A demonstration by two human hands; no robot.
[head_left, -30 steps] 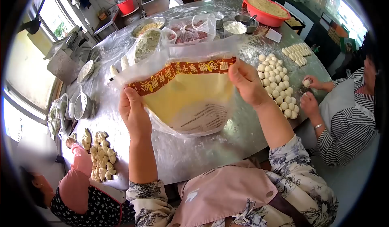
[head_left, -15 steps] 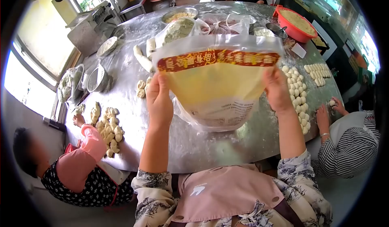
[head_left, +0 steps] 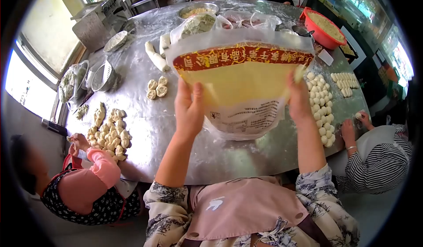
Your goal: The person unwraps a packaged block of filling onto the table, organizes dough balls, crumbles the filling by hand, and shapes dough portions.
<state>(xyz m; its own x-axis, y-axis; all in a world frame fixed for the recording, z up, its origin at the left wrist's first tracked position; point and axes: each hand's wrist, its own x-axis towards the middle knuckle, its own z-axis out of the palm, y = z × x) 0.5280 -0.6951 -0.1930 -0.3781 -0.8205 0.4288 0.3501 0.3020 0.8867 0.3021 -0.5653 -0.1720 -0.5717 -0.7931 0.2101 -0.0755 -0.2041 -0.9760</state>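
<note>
A large plastic bag [head_left: 242, 84], yellow and clear with a red printed band, is held up over the metal table [head_left: 176, 154]. My left hand [head_left: 189, 108] grips its left side, thumb on the front face. On the right side of the bag, my right hand [head_left: 299, 99] has its fingers closed on the edge. The print on the band faces me upside down. What the bag contains, if anything, cannot be made out. A cluster of small dough pieces [head_left: 157, 88] lies left of my left hand.
Round dough balls [head_left: 320, 108] lie on the right, twisted dough pieces [head_left: 110, 134] on the left. A person [head_left: 379, 159] in stripes works at right, another person [head_left: 86, 181] at left. Behind the bag are a metal bowl [head_left: 198, 9], dough rolls [head_left: 156, 58] and a red basin [head_left: 324, 31].
The view has turned, so the bag now appears further right and its print reads more sharply. My left hand sits lower on the bag. The left co-worker's hands have come together near the table edge.
</note>
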